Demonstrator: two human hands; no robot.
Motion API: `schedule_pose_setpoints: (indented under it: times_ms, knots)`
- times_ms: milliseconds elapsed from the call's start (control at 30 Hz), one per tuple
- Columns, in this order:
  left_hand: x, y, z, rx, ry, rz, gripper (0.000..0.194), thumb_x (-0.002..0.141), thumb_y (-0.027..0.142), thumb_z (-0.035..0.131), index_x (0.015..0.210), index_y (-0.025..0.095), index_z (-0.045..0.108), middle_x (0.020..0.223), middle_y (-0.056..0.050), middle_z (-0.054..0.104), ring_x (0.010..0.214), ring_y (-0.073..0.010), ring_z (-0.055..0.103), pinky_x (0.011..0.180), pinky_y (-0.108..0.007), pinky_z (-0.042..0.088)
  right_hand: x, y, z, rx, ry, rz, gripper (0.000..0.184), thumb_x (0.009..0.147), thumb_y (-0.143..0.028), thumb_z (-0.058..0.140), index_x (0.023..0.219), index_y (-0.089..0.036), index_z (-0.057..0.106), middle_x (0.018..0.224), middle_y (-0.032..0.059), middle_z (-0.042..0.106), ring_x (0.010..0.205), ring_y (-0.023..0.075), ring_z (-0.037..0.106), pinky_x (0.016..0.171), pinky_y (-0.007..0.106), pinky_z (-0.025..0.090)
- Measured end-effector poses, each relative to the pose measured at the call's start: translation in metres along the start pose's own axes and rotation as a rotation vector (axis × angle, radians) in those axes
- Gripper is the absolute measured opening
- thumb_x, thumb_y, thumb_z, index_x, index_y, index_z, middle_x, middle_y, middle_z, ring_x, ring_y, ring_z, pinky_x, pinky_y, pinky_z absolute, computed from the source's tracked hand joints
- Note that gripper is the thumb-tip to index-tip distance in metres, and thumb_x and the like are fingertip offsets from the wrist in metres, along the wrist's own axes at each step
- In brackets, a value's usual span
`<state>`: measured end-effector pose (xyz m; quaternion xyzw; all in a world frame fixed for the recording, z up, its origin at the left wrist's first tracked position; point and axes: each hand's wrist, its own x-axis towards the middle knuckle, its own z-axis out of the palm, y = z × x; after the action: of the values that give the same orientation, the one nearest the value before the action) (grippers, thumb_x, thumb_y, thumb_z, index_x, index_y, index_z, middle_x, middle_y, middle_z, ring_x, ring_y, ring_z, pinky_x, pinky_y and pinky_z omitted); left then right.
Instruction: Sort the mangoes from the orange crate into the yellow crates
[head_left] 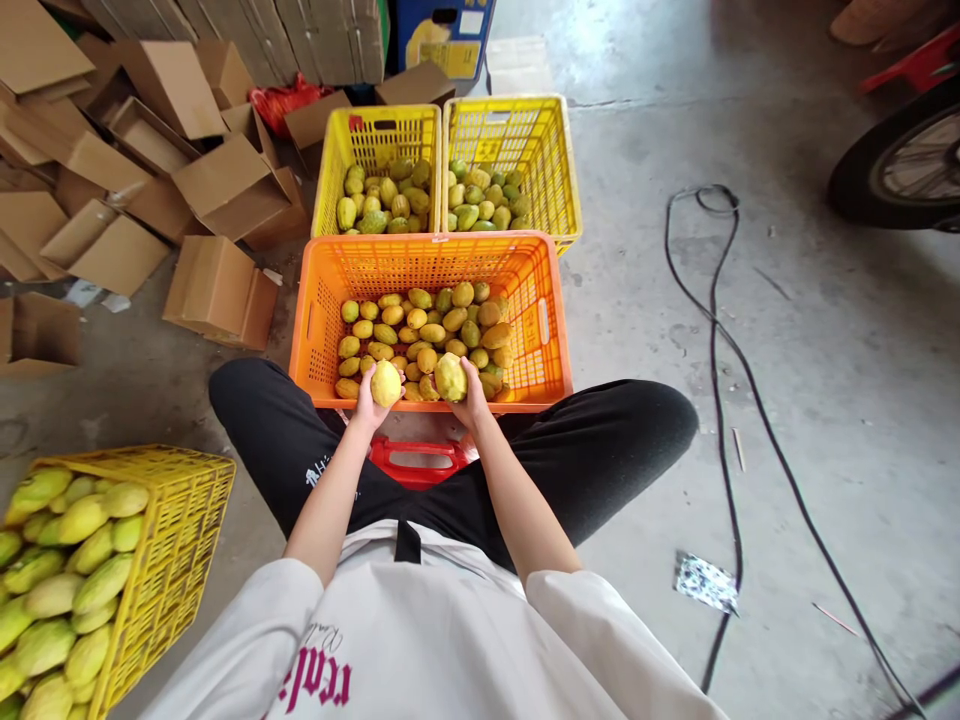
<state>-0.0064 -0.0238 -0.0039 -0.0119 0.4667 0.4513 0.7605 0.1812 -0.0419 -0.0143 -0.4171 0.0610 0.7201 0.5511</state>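
Observation:
My left hand [367, 407] is closed around a pale yellow oval fruit [386, 383] that looks like a papaya. Level with it, my right hand [473, 398] grips a second, yellow-green fruit [451, 378] of the same sort. Both are held up a short way apart, over the near edge of an orange plastic crate [427, 408]. Inside that crate lie many smaller yellow and greenish fruits [417, 318], spread across its bottom. My fingers are partly hidden behind the fruits they hold.
Two yellow crates [379, 117] with fruit stand behind the orange one. At lower left is a yellow crate [169, 570] full of larger fruits. Cardboard boxes [232, 185] lie piled at upper left. A black cable [714, 390] and a wheel [900, 160] are on the right.

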Motion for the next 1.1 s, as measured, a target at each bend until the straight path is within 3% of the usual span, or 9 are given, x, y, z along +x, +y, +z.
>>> schedule_pose_setpoints:
  times_ms: [233,367,600,733,867,967,1100]
  knots:
    - [0.002,0.0,-0.003,-0.036,0.038,-0.005,0.037,0.1,0.043,0.046,0.11,0.018,0.072,0.093,-0.011,0.077,0.096,-0.0239,0.075,0.073,-0.031,0.06,0.002,0.0,-0.002,-0.025,0.009,0.018,0.026,0.095,-0.043,0.061,0.103,-0.021,0.071,0.087,0.0038,0.081,0.077,0.019,0.078,0.061,0.025,0.062]
    - [0.002,0.0,-0.005,-0.035,-0.001,-0.026,0.036,0.1,0.041,0.046,0.112,0.017,0.072,0.101,-0.013,0.078,0.105,-0.0263,0.074,0.075,-0.033,0.06,0.004,0.001,-0.002,-0.049,-0.022,0.059,0.031,0.096,-0.047,0.056,0.1,-0.021,0.072,0.09,0.0064,0.082,0.081,0.0207,0.078,0.063,0.026,0.063]
    - [0.007,0.002,-0.004,-0.03,0.07,-0.074,0.032,0.101,0.037,0.046,0.11,0.018,0.071,0.09,-0.009,0.076,0.091,-0.0235,0.075,0.077,-0.036,0.062,0.008,-0.001,0.0,-0.028,0.079,0.071,0.034,0.098,-0.041,0.043,0.098,-0.022,0.071,0.079,0.0051,0.08,0.074,0.023,0.077,0.061,0.033,0.064]
    - [0.006,0.001,-0.005,-0.02,0.037,-0.055,0.03,0.098,0.043,0.057,0.107,0.017,0.07,0.089,-0.009,0.075,0.086,-0.0222,0.074,0.075,-0.033,0.06,0.004,-0.002,0.002,-0.028,0.044,0.031,0.037,0.101,-0.052,0.046,0.094,-0.023,0.068,0.077,0.0048,0.078,0.068,0.021,0.076,0.058,0.03,0.062]
    - [0.003,-0.001,-0.007,-0.01,0.007,-0.004,0.026,0.09,0.034,0.068,0.111,0.019,0.067,0.09,-0.007,0.075,0.086,-0.0205,0.074,0.074,-0.03,0.059,-0.001,-0.001,0.002,-0.067,0.013,0.01,0.028,0.103,-0.043,0.05,0.096,-0.022,0.067,0.076,0.003,0.077,0.072,0.0192,0.076,0.061,0.026,0.062]
    - [0.002,-0.002,-0.008,0.014,0.013,-0.01,0.026,0.087,0.029,0.07,0.111,0.019,0.067,0.093,-0.007,0.076,0.091,-0.0216,0.074,0.075,-0.03,0.059,-0.003,0.0,0.001,-0.092,-0.009,0.009,0.017,0.097,-0.037,0.061,0.095,-0.021,0.068,0.078,0.0031,0.078,0.071,0.0188,0.076,0.061,0.026,0.062]
    - [0.001,-0.002,-0.006,0.01,0.0,0.005,0.02,0.09,0.028,0.062,0.106,0.018,0.069,0.094,-0.009,0.076,0.095,-0.0222,0.073,0.075,-0.029,0.059,-0.002,-0.001,0.001,-0.043,-0.008,0.038,0.016,0.093,-0.036,0.062,0.092,-0.021,0.068,0.082,0.005,0.079,0.074,0.021,0.077,0.069,0.033,0.067]
